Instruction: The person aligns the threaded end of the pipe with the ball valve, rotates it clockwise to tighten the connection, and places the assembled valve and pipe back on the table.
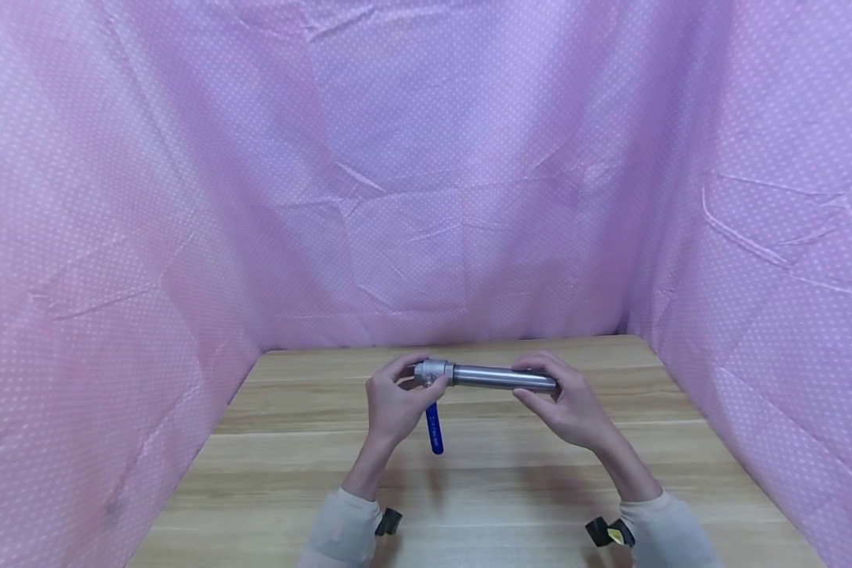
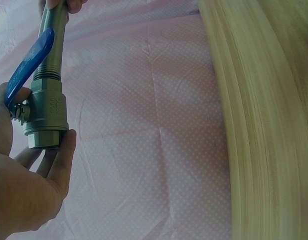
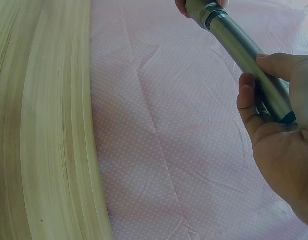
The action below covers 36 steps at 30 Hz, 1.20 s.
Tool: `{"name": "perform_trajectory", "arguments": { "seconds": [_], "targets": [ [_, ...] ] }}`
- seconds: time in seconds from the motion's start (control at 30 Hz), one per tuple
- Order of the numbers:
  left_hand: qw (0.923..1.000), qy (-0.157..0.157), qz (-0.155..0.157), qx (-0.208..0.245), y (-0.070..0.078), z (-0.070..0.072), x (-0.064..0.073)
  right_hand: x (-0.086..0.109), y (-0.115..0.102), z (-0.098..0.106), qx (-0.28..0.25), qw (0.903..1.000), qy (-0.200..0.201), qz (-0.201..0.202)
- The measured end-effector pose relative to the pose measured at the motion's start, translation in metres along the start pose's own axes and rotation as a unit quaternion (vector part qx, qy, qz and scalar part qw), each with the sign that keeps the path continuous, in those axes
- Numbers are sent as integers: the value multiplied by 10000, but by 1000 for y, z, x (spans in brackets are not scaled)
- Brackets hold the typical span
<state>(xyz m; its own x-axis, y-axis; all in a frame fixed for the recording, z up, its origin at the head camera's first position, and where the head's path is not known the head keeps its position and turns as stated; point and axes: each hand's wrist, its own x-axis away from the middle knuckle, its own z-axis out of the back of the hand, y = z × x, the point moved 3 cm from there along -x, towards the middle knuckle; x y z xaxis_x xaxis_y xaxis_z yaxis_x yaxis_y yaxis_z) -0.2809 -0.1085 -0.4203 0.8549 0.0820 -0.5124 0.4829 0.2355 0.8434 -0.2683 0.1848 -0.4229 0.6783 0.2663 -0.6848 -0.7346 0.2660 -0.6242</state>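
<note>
A steel ball valve [image 2: 46,107] with a blue lever handle [image 1: 434,428] is gripped by my left hand [image 1: 396,404], fingers and thumb round its body. From the valve's right end runs a straight steel pipe [image 1: 495,377]. Threads show at the joint in the left wrist view, where the pipe's threaded end sits at the valve's mouth. My right hand [image 1: 566,402] holds the pipe near its far end, thumb on the near side and fingers behind. Valve and pipe are held in line above the table, with the lever hanging toward me. How deep the thread sits cannot be seen.
Below the hands lies a wooden table [image 1: 483,489] with light grain. Pink dotted cloth [image 1: 426,237] hangs behind it and along both sides. A black strap piece [image 1: 388,521] shows at the left cuff, another [image 1: 599,532] at the right.
</note>
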Motion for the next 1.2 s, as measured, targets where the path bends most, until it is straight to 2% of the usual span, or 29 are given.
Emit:
{"name": "perform_trajectory", "arguments": {
  "seconds": [0.23,0.47,0.7,0.93,1.2],
  "targets": [
    [10000,-4,-33,-73,1,-1,1,0,2,1,213,9996,122,-125],
    [10000,57,27,-56,1,0,1,0,4,0,61,9995,7,-304],
    [10000,62,-12,-33,0,-2,2,1,4,0,-247,9993,-80,-269],
    [10000,42,-20,-84,0,-1,2,1,5,1,-107,9991,-15,-411],
    [9999,14,-36,-103,0,-1,2,1,5,2,-179,9980,-113,-587]
  ]
}}
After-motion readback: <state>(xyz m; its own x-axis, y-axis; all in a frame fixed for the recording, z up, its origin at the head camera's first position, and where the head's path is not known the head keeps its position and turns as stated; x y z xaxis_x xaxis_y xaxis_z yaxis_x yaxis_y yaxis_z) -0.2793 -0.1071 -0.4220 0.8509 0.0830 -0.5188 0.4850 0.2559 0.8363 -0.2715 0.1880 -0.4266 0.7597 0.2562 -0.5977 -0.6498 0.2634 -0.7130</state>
